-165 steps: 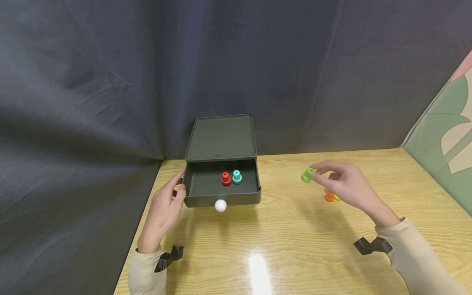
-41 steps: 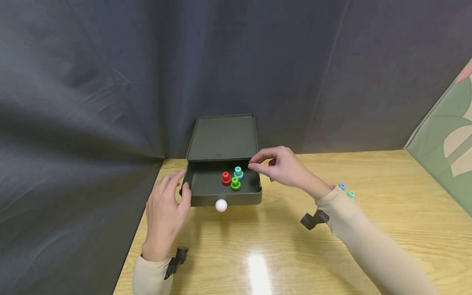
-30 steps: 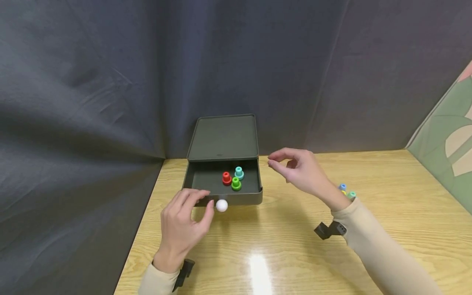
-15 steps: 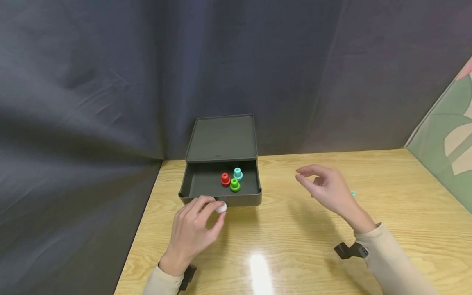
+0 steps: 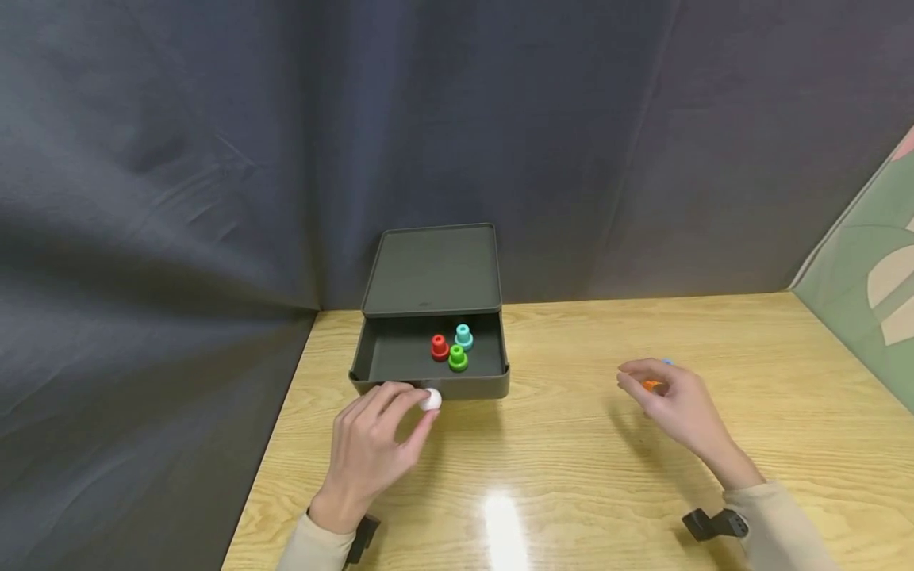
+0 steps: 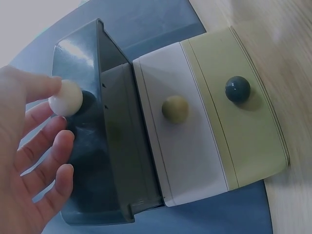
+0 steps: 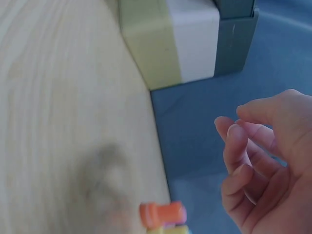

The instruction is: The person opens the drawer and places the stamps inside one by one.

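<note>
Wood-grained tabletop [image 5: 571,444] meets creased dark cloth [image 5: 471,119] behind, and over it we have our left hand [image 5: 371,440] pinching the smooth white ball knob [image 5: 432,400] of a matte charcoal drawer [image 5: 400,355] that juts out above a white drawer front [image 6: 187,156] and a pale-green drawer front [image 6: 253,141]. Inside the charcoal one we see a red peg [image 5: 439,349], a turquoise peg [image 5: 463,339] and a green peg [image 5: 458,359], flanged, hollow-topped and upright. Our right hand [image 5: 674,406] hangs near an orange peg [image 7: 165,214], fingers loosely curled around nothing.
</note>
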The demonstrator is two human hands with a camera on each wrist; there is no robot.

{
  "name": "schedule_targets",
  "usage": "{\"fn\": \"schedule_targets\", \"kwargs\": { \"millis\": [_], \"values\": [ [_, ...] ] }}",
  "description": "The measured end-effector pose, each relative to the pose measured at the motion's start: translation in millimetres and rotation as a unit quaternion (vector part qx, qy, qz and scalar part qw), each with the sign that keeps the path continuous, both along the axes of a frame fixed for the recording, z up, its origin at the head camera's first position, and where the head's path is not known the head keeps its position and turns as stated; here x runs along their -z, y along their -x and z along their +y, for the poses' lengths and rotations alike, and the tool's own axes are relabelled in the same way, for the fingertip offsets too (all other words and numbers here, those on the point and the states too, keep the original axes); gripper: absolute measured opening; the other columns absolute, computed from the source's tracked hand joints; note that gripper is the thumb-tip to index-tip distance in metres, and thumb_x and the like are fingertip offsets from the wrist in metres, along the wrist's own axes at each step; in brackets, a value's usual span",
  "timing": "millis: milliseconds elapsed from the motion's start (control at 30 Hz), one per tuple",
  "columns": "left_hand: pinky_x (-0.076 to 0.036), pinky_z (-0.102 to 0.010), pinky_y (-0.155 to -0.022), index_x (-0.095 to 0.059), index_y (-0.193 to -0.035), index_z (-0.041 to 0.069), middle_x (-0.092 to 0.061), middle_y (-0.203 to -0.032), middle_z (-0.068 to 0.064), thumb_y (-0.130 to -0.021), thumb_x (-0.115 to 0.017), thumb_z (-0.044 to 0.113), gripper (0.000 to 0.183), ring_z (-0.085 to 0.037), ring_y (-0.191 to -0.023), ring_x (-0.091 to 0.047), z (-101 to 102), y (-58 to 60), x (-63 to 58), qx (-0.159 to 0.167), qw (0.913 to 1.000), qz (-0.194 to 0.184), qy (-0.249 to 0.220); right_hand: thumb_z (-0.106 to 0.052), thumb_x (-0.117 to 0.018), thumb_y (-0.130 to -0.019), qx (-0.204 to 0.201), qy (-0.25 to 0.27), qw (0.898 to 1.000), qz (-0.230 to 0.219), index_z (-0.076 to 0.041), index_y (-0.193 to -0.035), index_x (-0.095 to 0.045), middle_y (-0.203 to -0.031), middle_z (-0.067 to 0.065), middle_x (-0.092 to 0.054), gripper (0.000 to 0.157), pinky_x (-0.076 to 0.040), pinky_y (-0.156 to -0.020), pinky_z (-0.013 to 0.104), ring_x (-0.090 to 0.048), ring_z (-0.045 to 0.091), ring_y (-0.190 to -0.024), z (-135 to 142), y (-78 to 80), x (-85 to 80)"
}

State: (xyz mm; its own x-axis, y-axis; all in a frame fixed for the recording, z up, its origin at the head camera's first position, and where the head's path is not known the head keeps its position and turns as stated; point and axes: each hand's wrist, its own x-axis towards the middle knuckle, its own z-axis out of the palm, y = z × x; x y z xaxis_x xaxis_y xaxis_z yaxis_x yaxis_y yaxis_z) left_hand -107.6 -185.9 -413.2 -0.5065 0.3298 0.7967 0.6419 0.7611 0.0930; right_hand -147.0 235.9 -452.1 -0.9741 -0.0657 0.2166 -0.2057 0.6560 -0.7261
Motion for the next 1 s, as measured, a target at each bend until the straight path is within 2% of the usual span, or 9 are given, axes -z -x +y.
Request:
{"fn": "schedule_targets", "kwargs": {
  "millis": [67, 200, 267, 300, 400, 500, 700, 1000],
  "values": [
    [-0.056, -0.030, -0.057, -0.080, -0.099, 0.010, -0.076, -0.092, -0.003, -0.092, -0.081, 0.026, 0.018, -0.017, -0.067, -0.071, 0, 1.6, 0.7, -0.002, 1.0000, -0.003, -0.008, -0.029, -0.069, -0.105, 0.005, 0.002, 1.000, -0.002, -0.007, -0.125, -0.076, -0.116, 0.017, -0.078, 0.030, -0.054, -0.058, 0.026, -0.069, 0.009, -0.071, 6, 0.5, 6.2],
    [-0.050, -0.026, -0.051, -0.079, -0.100, 0.010, -0.077, -0.094, -0.003, -0.093, -0.081, 0.026, 0.018, -0.015, -0.059, -0.066, -1, 4.6, 2.9, -0.011, 0.9996, -0.006, -0.024, -0.029, -0.069, -0.105, 0.010, -0.003, 1.000, 0.000, -0.003, -0.125, -0.076, -0.129, 0.022, -0.074, 0.033, -0.054, -0.067, 0.018, -0.061, -0.015, -0.093, 17, 1.5, 15.8],
    [-0.047, -0.024, -0.049, -0.079, -0.101, 0.010, -0.077, -0.095, -0.003, -0.094, -0.081, 0.027, 0.019, -0.013, -0.056, -0.065, -1, 6.0, 3.6, -0.017, 0.9994, -0.006, -0.031, -0.029, -0.070, -0.105, 0.014, -0.008, 1.000, -0.003, -0.004, -0.125, -0.076, -0.134, 0.022, -0.072, 0.033, -0.054, -0.071, 0.016, -0.057, -0.019, -0.097, 22, 1.8, 18.7],
    [-0.045, -0.024, -0.048, -0.080, -0.101, 0.010, -0.078, -0.096, -0.003, -0.094, -0.081, 0.028, 0.019, -0.012, -0.056, -0.065, -1, 6.6, 3.9, -0.019, 0.9992, -0.006, -0.034, -0.030, -0.070, -0.105, 0.016, -0.010, 1.000, -0.007, -0.005, -0.126, -0.076, -0.132, 0.021, -0.074, 0.034, -0.053, -0.071, 0.016, -0.058, -0.018, -0.098, 24, 2.0, 19.8],
    [-0.045, -0.023, -0.047, -0.080, -0.101, 0.010, -0.079, -0.096, -0.004, -0.092, -0.083, 0.028, 0.021, -0.010, -0.058, -0.068, -1, 8.5, 4.5, -0.029, 0.9989, -0.006, -0.036, -0.031, -0.069, -0.105, 0.020, -0.008, 0.999, -0.028, -0.006, -0.130, -0.074, -0.124, 0.022, -0.076, 0.036, -0.054, -0.062, 0.023, -0.070, 0.001, -0.080, 31, 2.2, 22.3],
    [-0.044, -0.021, -0.046, -0.080, -0.101, 0.009, -0.080, -0.093, -0.004, -0.088, -0.087, 0.027, 0.024, -0.009, -0.056, -0.069, -1, 10.9, 4.9, -0.042, 0.9983, -0.001, -0.039, -0.032, -0.066, -0.106, 0.026, -0.005, 0.998, -0.050, -0.005, -0.135, -0.070, -0.117, 0.024, -0.077, 0.040, -0.051, -0.055, 0.028, -0.072, 0.016, -0.068, 37, 2.6, 24.8],
    [-0.036, -0.017, -0.044, -0.080, -0.098, 0.010, -0.079, -0.083, -0.001, -0.081, -0.092, 0.027, 0.027, -0.010, -0.052, -0.066, -1, 16.2, 6.0, -0.077, 0.9956, -0.007, -0.053, -0.032, -0.064, -0.108, 0.031, -0.004, 0.998, -0.058, 0.000, -0.141, -0.063, -0.117, 0.031, -0.075, 0.046, -0.052, -0.056, 0.028, -0.072, 0.017, -0.063, 49, 5.9, 29.7],
    [-0.035, -0.019, -0.044, -0.079, -0.093, 0.011, -0.077, -0.078, 0.001, -0.085, -0.089, 0.034, 0.027, -0.013, -0.052, -0.065, -1, 26.2, 9.0, -0.109, 0.9921, -0.032, -0.053, -0.036, -0.062, -0.109, 0.039, -0.012, 0.996, -0.084, 0.001, -0.147, -0.058, -0.124, 0.037, -0.070, 0.054, -0.054, -0.062, 0.027, -0.072, 0.016, -0.067, 63, 6.7, 34.8]
  ]
}}
